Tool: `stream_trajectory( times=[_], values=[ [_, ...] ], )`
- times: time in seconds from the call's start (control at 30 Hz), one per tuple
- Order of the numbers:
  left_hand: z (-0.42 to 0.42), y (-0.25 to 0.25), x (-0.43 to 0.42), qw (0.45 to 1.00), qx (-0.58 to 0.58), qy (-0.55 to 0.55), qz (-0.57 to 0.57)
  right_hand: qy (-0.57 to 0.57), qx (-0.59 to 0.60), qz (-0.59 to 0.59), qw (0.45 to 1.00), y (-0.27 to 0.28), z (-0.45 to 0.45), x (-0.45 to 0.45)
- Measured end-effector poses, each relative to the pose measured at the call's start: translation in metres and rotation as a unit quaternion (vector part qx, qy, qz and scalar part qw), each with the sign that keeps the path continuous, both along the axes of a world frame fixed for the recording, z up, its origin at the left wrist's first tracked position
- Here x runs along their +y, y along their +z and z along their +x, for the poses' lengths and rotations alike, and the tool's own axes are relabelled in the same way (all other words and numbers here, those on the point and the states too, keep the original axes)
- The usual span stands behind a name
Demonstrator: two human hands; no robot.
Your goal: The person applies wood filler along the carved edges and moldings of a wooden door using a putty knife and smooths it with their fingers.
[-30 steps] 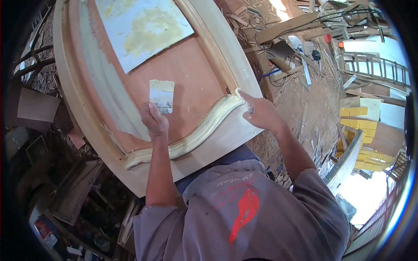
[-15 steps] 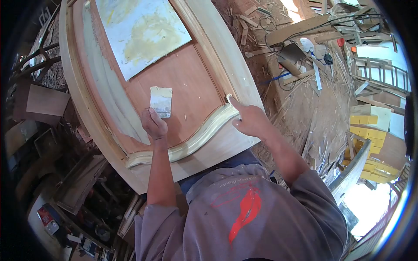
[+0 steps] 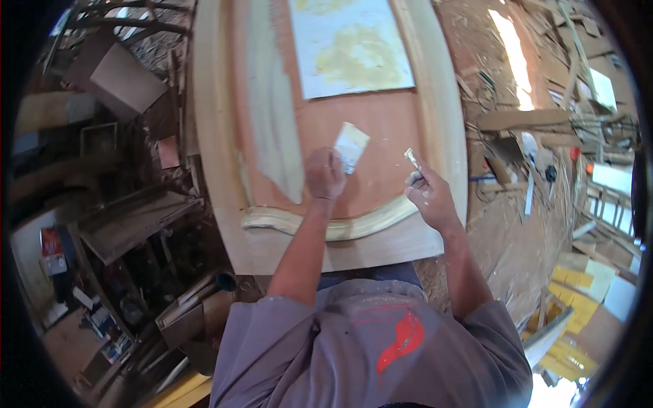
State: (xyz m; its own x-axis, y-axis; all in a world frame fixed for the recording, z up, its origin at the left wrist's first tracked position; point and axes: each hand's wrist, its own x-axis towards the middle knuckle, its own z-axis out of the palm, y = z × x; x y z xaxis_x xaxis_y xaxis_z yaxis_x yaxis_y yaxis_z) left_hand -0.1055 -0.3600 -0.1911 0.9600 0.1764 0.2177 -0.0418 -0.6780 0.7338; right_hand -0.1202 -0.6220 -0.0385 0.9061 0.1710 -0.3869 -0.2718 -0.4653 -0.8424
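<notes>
My left hand pinches a small rectangular putty spreader by its lower corner, above the reddish panel of a wooden door. Cream putty coats the spreader's upper edge. My right hand is raised near the panel's right side, fingers curled around a short putty-smeared piece; its exact kind is unclear. Whitish smears mark those fingers. Below both hands runs a curved moulding with pale putty along it. A white board with yellowish putty spread over it lies on the door's upper part.
Wood scraps and shavings cover the ground on the right, with a plank among them. At left are a brown board and a dark wooden frame. Yellow pieces lie at lower right.
My right hand has come off the moulding's right end and lifted over the panel. My left hand still holds the spreader, now tilted rightward. The whole view has turned and shifted.
</notes>
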Motion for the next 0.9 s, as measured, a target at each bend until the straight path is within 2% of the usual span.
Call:
stream_trajectory(
  times=[0.13, 0.23, 0.33, 0.4, 0.47, 0.57, 0.63, 0.7, 0.77, 0.8, 0.9],
  values=[
    [-0.008, 0.015, 0.024, 0.992, 0.040, -0.037, -0.112, 0.080, -0.152, -0.011, 0.985, 0.019, 0.024, 0.077],
    [-0.036, 0.044, 0.069, 0.971, 0.082, -0.013, -0.222, 0.070, -0.165, -0.002, 0.984, 0.028, 0.049, 0.141],
    [-0.068, 0.038, 0.142, 0.940, 0.015, 0.063, -0.336, 0.125, -0.244, -0.074, 0.959, 0.005, 0.075, 0.213],
    [-0.085, 0.025, 0.207, 0.932, 0.052, 0.135, -0.333, 0.163, -0.218, -0.139, 0.952, -0.022, 0.093, 0.272],
    [-0.074, 0.014, 0.264, 0.870, 0.023, 0.172, -0.462, 0.187, -0.181, -0.177, 0.949, -0.052, 0.113, 0.330],
    [-0.019, 0.029, 0.325, 0.910, -0.032, 0.206, -0.359, 0.198, -0.188, -0.226, 0.935, -0.089, 0.151, 0.394],
    [0.015, 0.005, 0.343, 0.955, -0.094, 0.213, -0.181, 0.196, -0.204, -0.271, 0.920, -0.100, 0.174, 0.424],
    [0.039, -0.009, 0.350, 0.959, -0.107, 0.218, -0.143, 0.188, -0.206, -0.315, 0.907, -0.106, 0.188, 0.444],
    [0.056, -0.013, 0.346, 0.937, -0.076, 0.230, -0.250, 0.210, -0.195, -0.366, 0.885, -0.109, 0.194, 0.452],
    [0.059, -0.010, 0.345, 0.943, -0.084, 0.223, -0.233, 0.223, -0.188, -0.390, 0.873, -0.104, 0.196, 0.458],
    [0.055, -0.008, 0.345, 0.956, -0.082, 0.213, -0.184, 0.268, -0.191, -0.533, 0.779, -0.095, 0.187, 0.474]
  ],
)
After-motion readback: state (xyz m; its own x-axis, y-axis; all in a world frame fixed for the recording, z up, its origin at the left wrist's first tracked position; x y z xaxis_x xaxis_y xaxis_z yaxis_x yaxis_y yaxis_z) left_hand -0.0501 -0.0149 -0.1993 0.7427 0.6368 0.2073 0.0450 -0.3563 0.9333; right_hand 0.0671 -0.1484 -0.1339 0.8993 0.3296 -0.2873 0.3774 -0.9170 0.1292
